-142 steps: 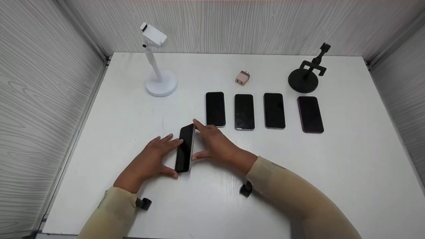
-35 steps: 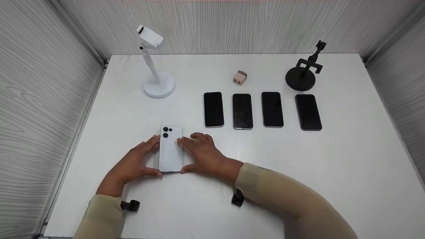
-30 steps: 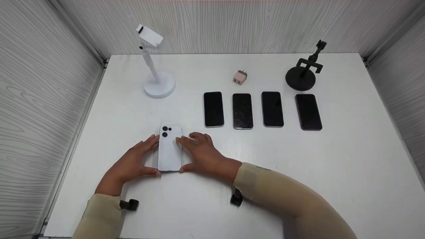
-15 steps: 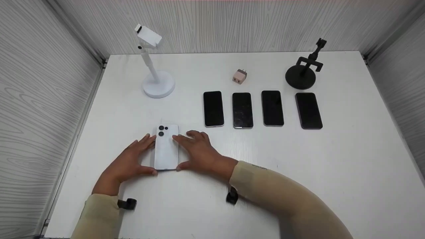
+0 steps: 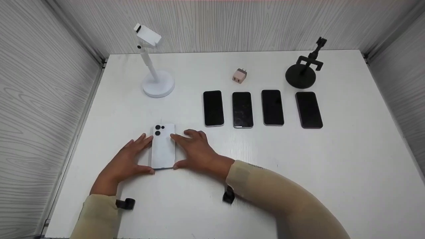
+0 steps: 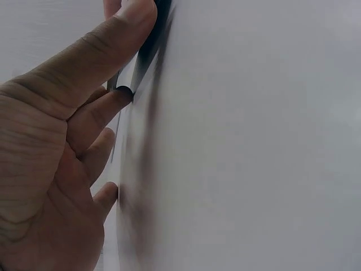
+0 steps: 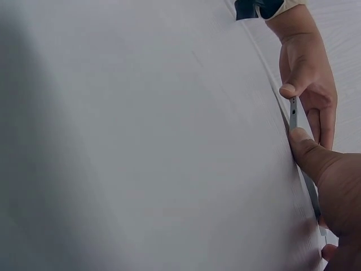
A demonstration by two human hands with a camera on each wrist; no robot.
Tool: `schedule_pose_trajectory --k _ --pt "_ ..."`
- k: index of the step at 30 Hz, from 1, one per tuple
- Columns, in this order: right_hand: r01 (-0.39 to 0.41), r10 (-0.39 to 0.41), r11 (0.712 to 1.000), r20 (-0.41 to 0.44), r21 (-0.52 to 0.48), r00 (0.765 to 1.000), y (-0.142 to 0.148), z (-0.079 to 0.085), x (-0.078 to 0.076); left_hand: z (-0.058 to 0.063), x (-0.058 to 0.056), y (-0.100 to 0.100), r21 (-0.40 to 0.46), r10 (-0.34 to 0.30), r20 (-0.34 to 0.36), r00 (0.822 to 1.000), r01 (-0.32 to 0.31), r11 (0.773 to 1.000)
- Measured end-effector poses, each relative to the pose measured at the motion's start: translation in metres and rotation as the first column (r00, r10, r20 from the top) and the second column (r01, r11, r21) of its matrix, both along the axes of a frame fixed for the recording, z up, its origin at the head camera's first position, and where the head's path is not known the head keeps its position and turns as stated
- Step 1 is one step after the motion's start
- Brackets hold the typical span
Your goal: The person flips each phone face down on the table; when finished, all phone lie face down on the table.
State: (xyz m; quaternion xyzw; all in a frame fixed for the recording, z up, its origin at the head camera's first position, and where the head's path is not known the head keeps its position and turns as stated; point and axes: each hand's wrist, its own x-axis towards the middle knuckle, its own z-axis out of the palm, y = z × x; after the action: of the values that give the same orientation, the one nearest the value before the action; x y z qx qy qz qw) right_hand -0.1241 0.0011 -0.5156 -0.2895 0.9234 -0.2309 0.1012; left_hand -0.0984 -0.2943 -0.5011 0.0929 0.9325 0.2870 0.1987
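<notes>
A white smartphone [image 5: 163, 149] lies back side up at the left middle of the table, its three dark camera lenses at the far left corner. My left hand [image 5: 127, 162] holds it along the left side, fingertips at the upper edge and thumb at the near corner. On the opposite side my right hand [image 5: 198, 152] grips it, with a finger near the upper right edge and the thumb at the near right corner. In the right wrist view both thumbs meet the phone's thin bottom edge [image 7: 293, 112]. The screen faces down, hidden.
Several black-screened phones, among them one at the left end [image 5: 213, 108] and one at the right end [image 5: 309, 110], lie in a row. Behind them are a pink charger plug [image 5: 239, 76] and a black stand [image 5: 300, 76]. A white stand [image 5: 158, 84] rises at back left.
Earlier the phone was tilted with its dark screen showing; it has since been turned over, white back up. Over the last second, phone and both hands have shifted slightly left.
</notes>
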Motion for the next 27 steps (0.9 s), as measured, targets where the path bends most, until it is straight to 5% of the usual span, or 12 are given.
schedule_pose_trajectory --k 16,27 --pt "0.037 -0.036 0.999 0.049 -0.022 0.998 -0.010 0.000 0.003 0.001 0.001 -0.009 -0.029 -0.005 -0.014 1.000 0.005 1.000" --pt "0.023 -0.023 1.000 0.007 0.007 1.000 -0.018 -0.002 -0.002 0.000 -0.002 -0.015 -0.045 0.008 0.013 1.000 -0.008 0.999"
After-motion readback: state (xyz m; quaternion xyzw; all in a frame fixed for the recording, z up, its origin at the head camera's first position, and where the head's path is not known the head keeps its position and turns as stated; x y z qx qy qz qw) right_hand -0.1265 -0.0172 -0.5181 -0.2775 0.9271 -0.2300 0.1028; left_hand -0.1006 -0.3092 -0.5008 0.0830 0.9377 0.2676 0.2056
